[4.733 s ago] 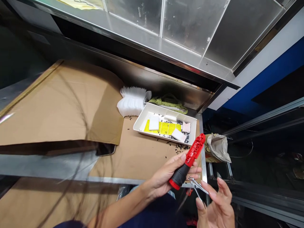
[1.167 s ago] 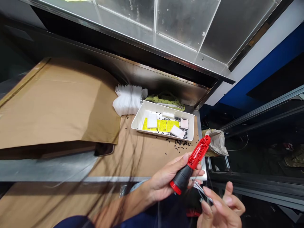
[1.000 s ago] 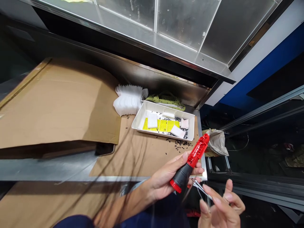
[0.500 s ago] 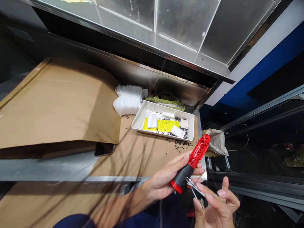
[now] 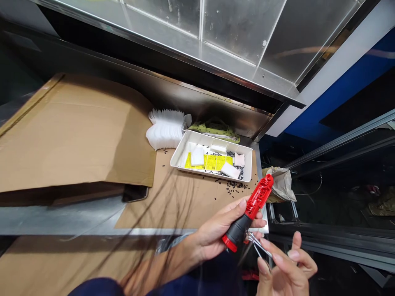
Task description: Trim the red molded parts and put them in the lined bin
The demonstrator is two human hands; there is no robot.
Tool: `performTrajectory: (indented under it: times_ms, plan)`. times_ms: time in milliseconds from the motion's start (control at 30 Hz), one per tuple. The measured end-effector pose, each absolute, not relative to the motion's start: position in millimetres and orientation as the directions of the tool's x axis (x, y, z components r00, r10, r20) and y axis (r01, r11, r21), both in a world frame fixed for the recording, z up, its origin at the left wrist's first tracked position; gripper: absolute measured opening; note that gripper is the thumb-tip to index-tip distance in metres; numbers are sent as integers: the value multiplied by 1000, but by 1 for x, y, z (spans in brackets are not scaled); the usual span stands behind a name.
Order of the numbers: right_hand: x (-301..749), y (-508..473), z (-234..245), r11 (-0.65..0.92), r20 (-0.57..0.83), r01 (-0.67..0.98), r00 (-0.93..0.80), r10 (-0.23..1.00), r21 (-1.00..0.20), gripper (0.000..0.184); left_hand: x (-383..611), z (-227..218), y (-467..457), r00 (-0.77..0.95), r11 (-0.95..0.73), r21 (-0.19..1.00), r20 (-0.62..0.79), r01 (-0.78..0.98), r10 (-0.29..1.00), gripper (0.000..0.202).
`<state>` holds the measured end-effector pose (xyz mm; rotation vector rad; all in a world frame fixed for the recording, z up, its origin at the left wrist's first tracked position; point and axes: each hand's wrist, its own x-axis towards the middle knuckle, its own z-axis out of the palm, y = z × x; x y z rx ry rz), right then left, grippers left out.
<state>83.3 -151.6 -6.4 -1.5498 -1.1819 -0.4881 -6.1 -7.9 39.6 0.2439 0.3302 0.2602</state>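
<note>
While the left hand (image 5: 217, 226) holds the red-and-black housing (image 5: 247, 216) at the bench's (image 5: 89, 216) near right corner, grip closed around it, the right hand (image 5: 286, 267) pinches the slim metal tool (image 5: 259, 244). The tool tip is located beside the black section; contact cannot be determined. The white tray (image 5: 185, 169) rests behind.

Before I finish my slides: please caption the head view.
Left hand holds a red-and-black housing, right hand a small metal tool; a white tray sits beyond.
</note>
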Motion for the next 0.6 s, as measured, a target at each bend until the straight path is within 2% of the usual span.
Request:
performTrajectory:
  times_ms: [333,500,600]
  plan:
    - [76,-144,-4,78,821,877,408,400,-474,20,-8,42,-9,897,934,302,-332,-192,292,40]
    - [71,-139,0,58,830,889,400,389,-455,15,-8,40,-10,902,932,299,-314,-203,297,46]
    - [72,-139,1,63,827,888,397,399,-456,13,-8,41,-10,905,925,315,-292,-213,308,42]
